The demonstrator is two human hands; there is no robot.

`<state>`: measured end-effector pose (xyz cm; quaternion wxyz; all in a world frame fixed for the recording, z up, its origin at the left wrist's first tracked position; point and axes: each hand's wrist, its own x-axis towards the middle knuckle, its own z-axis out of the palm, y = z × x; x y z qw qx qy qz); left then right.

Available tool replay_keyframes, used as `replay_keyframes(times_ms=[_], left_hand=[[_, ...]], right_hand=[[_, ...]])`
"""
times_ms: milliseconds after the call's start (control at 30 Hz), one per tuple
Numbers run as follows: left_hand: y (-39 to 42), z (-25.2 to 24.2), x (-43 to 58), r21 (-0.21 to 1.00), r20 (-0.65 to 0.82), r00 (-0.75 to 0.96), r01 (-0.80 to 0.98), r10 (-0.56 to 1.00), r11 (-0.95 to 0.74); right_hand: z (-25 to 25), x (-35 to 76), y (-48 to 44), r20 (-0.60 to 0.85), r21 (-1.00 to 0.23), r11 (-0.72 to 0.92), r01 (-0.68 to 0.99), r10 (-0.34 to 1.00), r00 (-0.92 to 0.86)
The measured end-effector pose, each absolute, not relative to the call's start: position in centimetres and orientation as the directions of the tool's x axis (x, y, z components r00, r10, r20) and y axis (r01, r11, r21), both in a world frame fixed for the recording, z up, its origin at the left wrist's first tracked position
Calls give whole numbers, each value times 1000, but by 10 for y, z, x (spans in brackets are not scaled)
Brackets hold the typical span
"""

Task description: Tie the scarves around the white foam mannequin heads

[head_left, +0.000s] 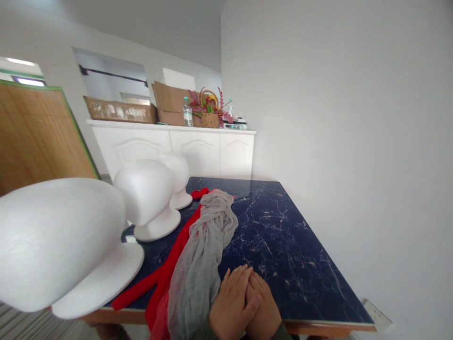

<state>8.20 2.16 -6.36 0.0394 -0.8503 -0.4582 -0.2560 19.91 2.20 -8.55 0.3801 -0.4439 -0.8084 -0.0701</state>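
Note:
My left hand point(233, 300) and my right hand point(262, 307) lie folded together, fingers overlapping, at the near edge of a dark blue marble-patterned tabletop point(293, 250). They hold no object. Closest to them, a crumpled grey scarf point(201, 255) runs lengthwise up the table, touching my left hand. A red cloth point(164, 269) lies beneath and beside it, hanging over the near edge. Three white foam mannequin heads stand left of the cloth: a large one close to the camera point(60, 241), a middle one point(145, 193), and a far one point(179, 172).
A white cabinet point(170, 146) stands beyond the table, topped by cardboard boxes point(120, 109), a water bottle point(187, 113) and a wicker basket of flowers point(210, 113). A white wall point(354, 141) rises right of the table; a woven wooden panel point(38, 137) stands left.

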Motion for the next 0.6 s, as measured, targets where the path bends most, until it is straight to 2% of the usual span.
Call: replay_keyframes(times_ms=[600], left_hand=[[20,-63,82,206,429,446,798,785,-566]], right_hand=[[-82,197,19,629,-277,564,778,718,-297]])
